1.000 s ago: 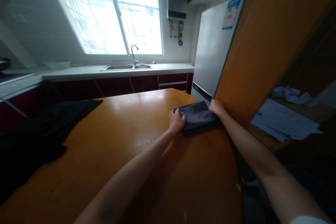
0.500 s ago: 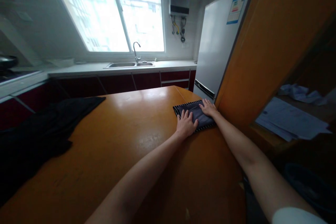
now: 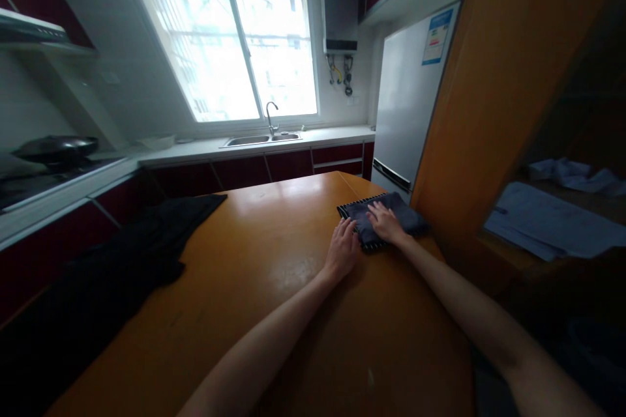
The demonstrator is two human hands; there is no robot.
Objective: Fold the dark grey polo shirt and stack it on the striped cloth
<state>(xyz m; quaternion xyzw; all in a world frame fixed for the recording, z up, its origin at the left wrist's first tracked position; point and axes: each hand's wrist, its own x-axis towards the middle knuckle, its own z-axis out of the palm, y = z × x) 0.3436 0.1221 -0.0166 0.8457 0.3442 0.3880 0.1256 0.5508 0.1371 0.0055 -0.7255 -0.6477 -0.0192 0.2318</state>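
Note:
A folded dark grey cloth (image 3: 407, 214) with black-and-white striped edges lies on the wooden table (image 3: 274, 234), near its far right corner. My right hand (image 3: 386, 223) rests flat on the middle of the cloth, fingers spread. At the cloth's left edge is my left hand (image 3: 343, 244), its fingers stretched forward and close together; the fingertips touch or nearly touch the striped border. Neither hand grips anything. A crumpled black garment (image 3: 132, 254) lies along the table's left side, well away from both hands.
Behind the table runs a counter (image 3: 195, 151) with a sink (image 3: 249, 141) and faucet (image 3: 270, 118). A fridge (image 3: 408, 98) and a wooden panel (image 3: 469, 111) stand close on the right. Papers (image 3: 552, 221) lie on a shelf there. A pan (image 3: 56, 148) sits on the stove at left.
My right hand has slid inward from the cloth's right edge to its middle. The left hand has drawn back from the cloth's top to its left edge. The view has tilted up and turned left.

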